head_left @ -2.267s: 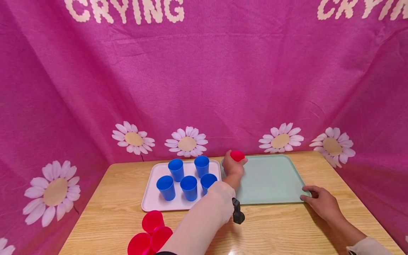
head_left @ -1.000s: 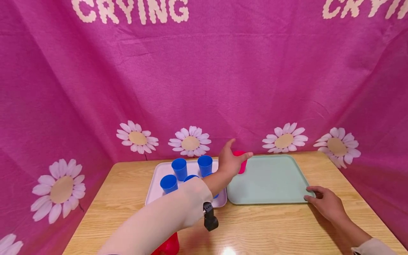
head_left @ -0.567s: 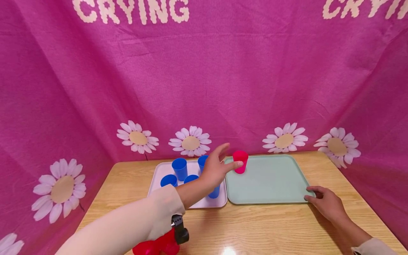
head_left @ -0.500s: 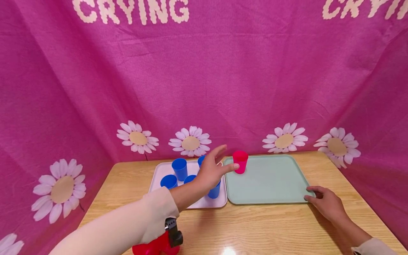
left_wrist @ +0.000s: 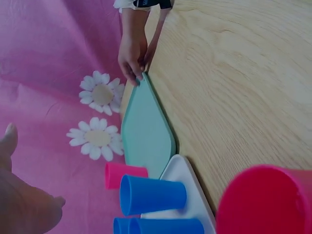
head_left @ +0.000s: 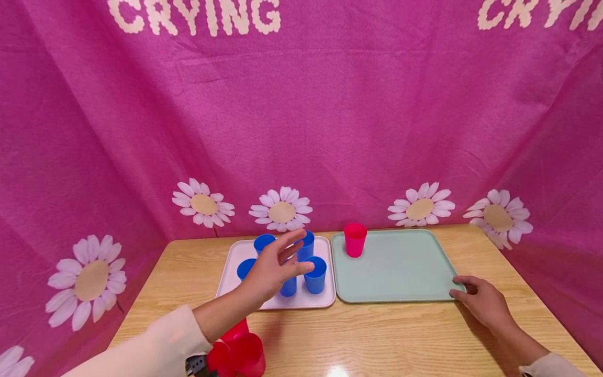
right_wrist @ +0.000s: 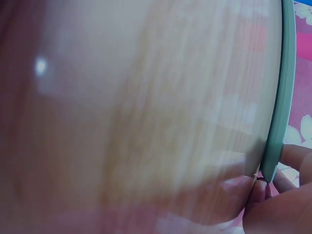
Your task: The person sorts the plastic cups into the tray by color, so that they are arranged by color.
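The red cup (head_left: 355,240) is stood upright at the far left corner of the green tray (head_left: 400,272), its mouth pointed up and its long axis vertical. The left hand (head_left: 275,267) is held in the air with fingers spread and empty, above the blue cups (head_left: 314,274) on the white tray (head_left: 226,283); a low sweep could topple them. The green tray's near right corner is touched by the right hand (head_left: 480,301), whose fingers are lightly curled; a nudge could tip the red cup.
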The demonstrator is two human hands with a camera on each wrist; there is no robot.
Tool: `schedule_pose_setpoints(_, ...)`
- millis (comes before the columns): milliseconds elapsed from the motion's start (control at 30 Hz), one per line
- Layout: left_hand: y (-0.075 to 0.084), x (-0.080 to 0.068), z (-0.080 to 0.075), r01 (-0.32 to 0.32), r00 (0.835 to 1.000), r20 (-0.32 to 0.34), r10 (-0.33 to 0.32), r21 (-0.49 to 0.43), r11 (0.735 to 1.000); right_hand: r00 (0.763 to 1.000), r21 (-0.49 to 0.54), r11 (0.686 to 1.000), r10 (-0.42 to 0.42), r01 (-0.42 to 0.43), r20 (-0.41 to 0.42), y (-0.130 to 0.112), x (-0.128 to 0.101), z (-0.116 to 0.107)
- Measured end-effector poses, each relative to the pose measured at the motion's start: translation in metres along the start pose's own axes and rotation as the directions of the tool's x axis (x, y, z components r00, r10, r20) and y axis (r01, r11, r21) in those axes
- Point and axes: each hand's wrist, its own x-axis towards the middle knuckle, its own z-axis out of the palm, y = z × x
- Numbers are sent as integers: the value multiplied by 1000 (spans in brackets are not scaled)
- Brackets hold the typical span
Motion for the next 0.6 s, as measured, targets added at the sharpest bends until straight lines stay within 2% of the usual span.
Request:
schedule_pose_setpoints(167, 3, -25, -21, 13, 1000, 3, -13, 17, 1000, 1000, 4, 1000, 1, -1, -2, -2, -1, 1)
schedule_pose_setpoints(467, -1, -72, -39, 128, 991, -57, -122, 112, 985, 1000, -1, 1000, 9, -9, 9, -1, -1, 2)
schedule_pose_setpoints(600, -5, -92, -50, 182, 980, -113, -164, 177, 967, 999, -2, 1000, 22, -22, 24, 0, -2, 4)
